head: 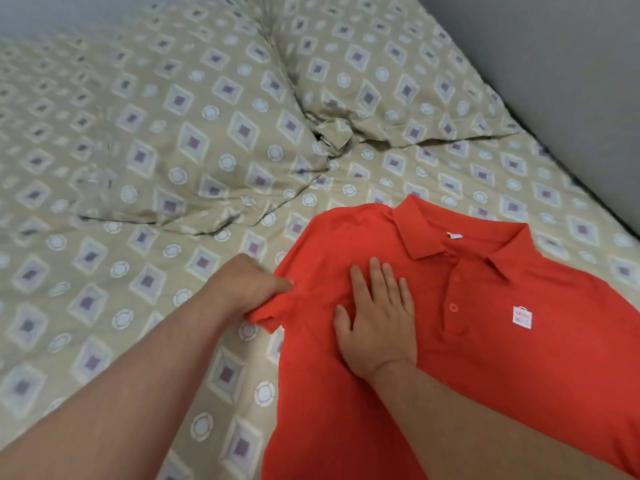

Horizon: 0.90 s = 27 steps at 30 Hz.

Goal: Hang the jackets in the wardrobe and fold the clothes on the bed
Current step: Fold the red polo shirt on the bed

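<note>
Red polo shirt (485, 358), buttoned, with a white chest label, lies face up on the bed (104, 306) near its wall-side edge. Long axis runs collar to hem, collar toward the pillows (194, 133). Left hand (242, 285) pinches the sleeve (273, 308); right hand (377, 323) rests flat on the chest, fingers spread.

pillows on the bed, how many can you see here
2. The left pillow lies beyond the left hand; the right pillow lies beyond the red polo shirt, near the wall. Others may be out of frame.
</note>
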{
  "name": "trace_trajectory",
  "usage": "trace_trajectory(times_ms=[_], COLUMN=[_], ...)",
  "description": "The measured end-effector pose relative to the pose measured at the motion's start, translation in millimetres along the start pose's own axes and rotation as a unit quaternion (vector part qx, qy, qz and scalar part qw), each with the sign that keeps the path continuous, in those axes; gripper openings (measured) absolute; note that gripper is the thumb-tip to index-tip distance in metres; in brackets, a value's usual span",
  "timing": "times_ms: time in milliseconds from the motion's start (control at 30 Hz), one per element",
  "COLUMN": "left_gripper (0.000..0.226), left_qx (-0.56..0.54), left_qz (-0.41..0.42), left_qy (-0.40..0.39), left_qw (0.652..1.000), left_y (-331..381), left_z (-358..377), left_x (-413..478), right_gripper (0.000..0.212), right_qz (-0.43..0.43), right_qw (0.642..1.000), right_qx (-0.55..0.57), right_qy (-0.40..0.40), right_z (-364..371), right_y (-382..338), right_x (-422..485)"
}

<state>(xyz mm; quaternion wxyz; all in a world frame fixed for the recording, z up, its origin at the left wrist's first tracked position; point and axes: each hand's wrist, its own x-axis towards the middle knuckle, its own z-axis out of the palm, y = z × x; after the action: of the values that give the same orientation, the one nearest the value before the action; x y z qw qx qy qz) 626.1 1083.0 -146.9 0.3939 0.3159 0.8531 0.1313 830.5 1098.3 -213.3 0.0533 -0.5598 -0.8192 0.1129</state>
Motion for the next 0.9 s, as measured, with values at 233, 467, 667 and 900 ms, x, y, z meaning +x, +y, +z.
trace_trajectory(times_ms=[233, 467, 667, 900], left_gripper=[0.002, 0.022, 0.048, 0.091], left_qx=[-0.121, -0.009, 0.014, 0.174], left_qz=[0.032, 0.161, 0.135, 0.182], left_qy=[-0.048, 0.212, 0.357, 0.216], left_qw=[0.991, 0.964, 0.924, 0.944], left_y=[-0.5, 23.2, 4.3, -45.2], left_z=[-11.7, -38.3, 10.1, 39.5], left_x=[16.2, 56.0, 29.4, 13.6], right_gripper=[0.071, 0.067, 0.068, 0.069], right_qz=[0.008, 0.011, 0.009, 0.011], right_qw=[1.000, 1.000, 1.000, 1.000], right_qx=[-0.013, -0.024, -0.028, -0.021], right_qy=[-0.001, 0.005, 0.010, -0.009], right_z=[2.1, 3.1, 4.2, 3.5], right_y=[-1.7, -1.1, 0.3, 1.0], right_x=[1.5, 2.3, 2.4, 3.5])
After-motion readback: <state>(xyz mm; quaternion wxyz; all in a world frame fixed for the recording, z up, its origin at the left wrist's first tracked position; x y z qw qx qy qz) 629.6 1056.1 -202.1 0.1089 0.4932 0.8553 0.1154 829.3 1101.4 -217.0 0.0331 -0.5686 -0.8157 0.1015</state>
